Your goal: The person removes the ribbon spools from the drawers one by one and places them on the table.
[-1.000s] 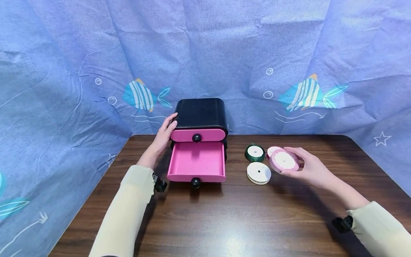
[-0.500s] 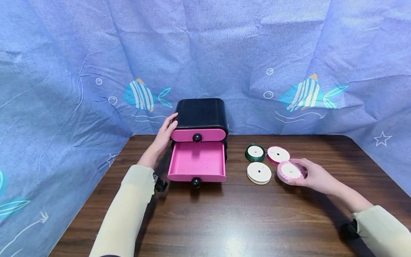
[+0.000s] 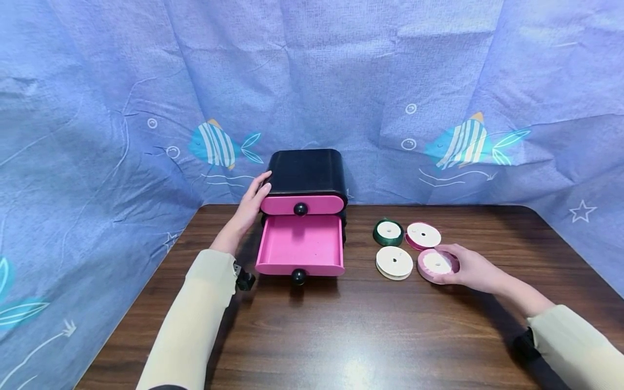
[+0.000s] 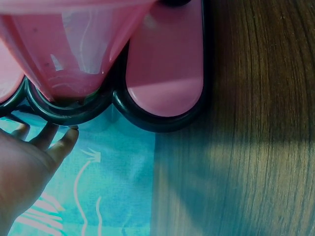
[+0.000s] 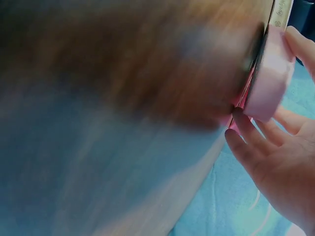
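Observation:
In the head view my right hand (image 3: 469,265) holds a roll of pale pink ribbon (image 3: 434,264) between thumb and fingers, down at the tabletop. The right wrist view has the ribbon's pink edge (image 5: 270,73) upright against the wood, fingers on both sides of it. My left hand (image 3: 246,210) rests against the left side of a black drawer cabinet (image 3: 306,172). Its extended fingers (image 4: 64,142) reach the black casing in the left wrist view. Below the cabinet's closed top drawer (image 3: 319,205), a pink drawer (image 3: 299,246) is pulled out, its floor bare.
Close to the pink roll lie a white ribbon spool (image 3: 394,262), a dark green one (image 3: 388,232) and a magenta one (image 3: 423,235). The wooden table (image 3: 302,336) reaches back to a blue cloth (image 3: 312,97) with printed fish.
My right hand has lowered the pink ribbon roll to the table, bringing it toward me, and the magenta spool behind it has come into full view. The left hand keeps its place.

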`<state>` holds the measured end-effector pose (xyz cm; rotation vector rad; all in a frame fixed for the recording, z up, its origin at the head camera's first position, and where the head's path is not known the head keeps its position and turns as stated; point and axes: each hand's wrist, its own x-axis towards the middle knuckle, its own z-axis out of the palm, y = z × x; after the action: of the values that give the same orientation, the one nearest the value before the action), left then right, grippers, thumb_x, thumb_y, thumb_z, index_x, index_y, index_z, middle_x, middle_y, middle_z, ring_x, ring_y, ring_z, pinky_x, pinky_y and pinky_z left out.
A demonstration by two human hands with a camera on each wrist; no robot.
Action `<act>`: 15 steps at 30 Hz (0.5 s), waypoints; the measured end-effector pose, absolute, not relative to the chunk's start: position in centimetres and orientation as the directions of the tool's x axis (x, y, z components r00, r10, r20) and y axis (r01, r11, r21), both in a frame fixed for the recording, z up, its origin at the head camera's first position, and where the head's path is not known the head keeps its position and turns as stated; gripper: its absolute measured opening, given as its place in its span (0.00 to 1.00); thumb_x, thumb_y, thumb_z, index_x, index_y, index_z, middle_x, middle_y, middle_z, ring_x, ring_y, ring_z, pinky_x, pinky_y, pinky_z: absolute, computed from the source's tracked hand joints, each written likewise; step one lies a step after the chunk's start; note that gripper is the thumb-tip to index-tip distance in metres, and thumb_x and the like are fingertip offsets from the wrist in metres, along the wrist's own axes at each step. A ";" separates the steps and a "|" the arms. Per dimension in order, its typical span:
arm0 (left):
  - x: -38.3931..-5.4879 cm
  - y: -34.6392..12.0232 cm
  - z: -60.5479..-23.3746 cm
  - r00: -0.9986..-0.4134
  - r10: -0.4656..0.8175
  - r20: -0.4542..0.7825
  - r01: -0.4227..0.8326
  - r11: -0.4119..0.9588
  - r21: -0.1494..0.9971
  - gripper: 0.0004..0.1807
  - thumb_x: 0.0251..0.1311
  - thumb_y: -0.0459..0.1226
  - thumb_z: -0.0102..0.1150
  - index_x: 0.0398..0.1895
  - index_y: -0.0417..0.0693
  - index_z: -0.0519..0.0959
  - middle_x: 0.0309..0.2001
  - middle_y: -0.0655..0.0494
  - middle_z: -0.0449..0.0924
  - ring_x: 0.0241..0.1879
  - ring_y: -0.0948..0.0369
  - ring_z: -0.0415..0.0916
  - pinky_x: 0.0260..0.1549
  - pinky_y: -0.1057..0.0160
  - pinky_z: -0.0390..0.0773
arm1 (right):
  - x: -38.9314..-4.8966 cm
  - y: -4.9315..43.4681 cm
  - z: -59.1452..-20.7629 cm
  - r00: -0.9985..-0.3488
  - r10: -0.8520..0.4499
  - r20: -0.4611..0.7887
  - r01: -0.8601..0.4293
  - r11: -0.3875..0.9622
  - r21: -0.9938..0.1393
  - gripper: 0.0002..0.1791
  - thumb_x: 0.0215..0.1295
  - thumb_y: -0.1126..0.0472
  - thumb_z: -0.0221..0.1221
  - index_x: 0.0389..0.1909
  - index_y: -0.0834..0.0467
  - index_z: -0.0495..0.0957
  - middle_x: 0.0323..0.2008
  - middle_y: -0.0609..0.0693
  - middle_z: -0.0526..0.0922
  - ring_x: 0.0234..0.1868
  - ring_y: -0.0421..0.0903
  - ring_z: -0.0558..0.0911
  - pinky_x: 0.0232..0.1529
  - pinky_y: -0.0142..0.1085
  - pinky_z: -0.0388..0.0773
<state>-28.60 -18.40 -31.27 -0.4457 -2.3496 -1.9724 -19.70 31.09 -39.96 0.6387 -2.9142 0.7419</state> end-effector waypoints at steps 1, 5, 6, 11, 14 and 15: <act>-28.6 -18.4 -31.3 -0.957 0.192 0.216 0.247 0.154 0.957 0.29 0.74 0.40 0.40 0.75 0.41 0.54 0.75 0.44 0.48 0.72 0.52 0.49 0.66 0.52 0.53 | -19.8 31.1 -40.0 -0.910 -0.382 0.163 -0.413 0.794 -0.446 0.41 0.45 0.50 0.76 0.55 0.70 0.74 0.46 0.61 0.80 0.44 0.54 0.78 0.43 0.47 0.74; -28.6 -18.4 -31.3 -0.958 0.195 0.212 0.241 0.141 0.960 0.29 0.74 0.40 0.40 0.75 0.41 0.54 0.75 0.44 0.48 0.72 0.51 0.49 0.66 0.51 0.54 | -20.1 31.0 -40.3 -0.916 -0.375 0.144 -0.398 0.797 -0.453 0.41 0.45 0.48 0.75 0.56 0.69 0.74 0.47 0.61 0.80 0.45 0.53 0.78 0.44 0.46 0.73; -28.6 -18.4 -31.3 -0.958 0.195 0.211 0.239 0.135 0.962 0.29 0.74 0.40 0.40 0.75 0.41 0.54 0.75 0.43 0.48 0.71 0.51 0.49 0.66 0.51 0.54 | -20.1 31.0 -40.3 -0.918 -0.370 0.141 -0.392 0.800 -0.455 0.41 0.45 0.48 0.75 0.56 0.69 0.74 0.47 0.61 0.80 0.45 0.53 0.78 0.44 0.47 0.73; -28.5 -18.5 -31.3 -0.958 0.196 0.209 0.235 0.116 0.965 0.29 0.74 0.40 0.40 0.75 0.42 0.54 0.75 0.43 0.47 0.70 0.49 0.52 0.63 0.50 0.58 | -20.4 30.7 -40.3 -0.923 -0.366 0.119 -0.376 0.795 -0.476 0.42 0.47 0.49 0.75 0.57 0.71 0.72 0.49 0.64 0.79 0.47 0.57 0.77 0.47 0.51 0.72; -28.5 -18.5 -31.3 -0.957 0.196 0.215 0.241 0.120 0.963 0.29 0.73 0.39 0.40 0.75 0.41 0.54 0.75 0.43 0.47 0.70 0.49 0.52 0.63 0.50 0.58 | -20.4 30.6 -40.2 -0.926 -0.362 0.104 -0.365 0.796 -0.483 0.43 0.47 0.49 0.75 0.58 0.71 0.71 0.50 0.66 0.78 0.49 0.59 0.77 0.49 0.53 0.71; -28.5 -18.4 -31.3 -0.956 0.196 0.217 0.243 0.121 0.962 0.29 0.73 0.39 0.40 0.75 0.41 0.54 0.75 0.43 0.47 0.70 0.49 0.52 0.63 0.50 0.58 | -20.4 30.6 -40.2 -0.927 -0.360 0.100 -0.362 0.798 -0.482 0.43 0.47 0.48 0.74 0.58 0.71 0.71 0.50 0.66 0.77 0.49 0.59 0.77 0.49 0.53 0.71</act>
<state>-28.45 -18.44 -31.28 -0.4552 -2.3244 -2.0070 -20.43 30.57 -40.22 0.5978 -2.9753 0.7992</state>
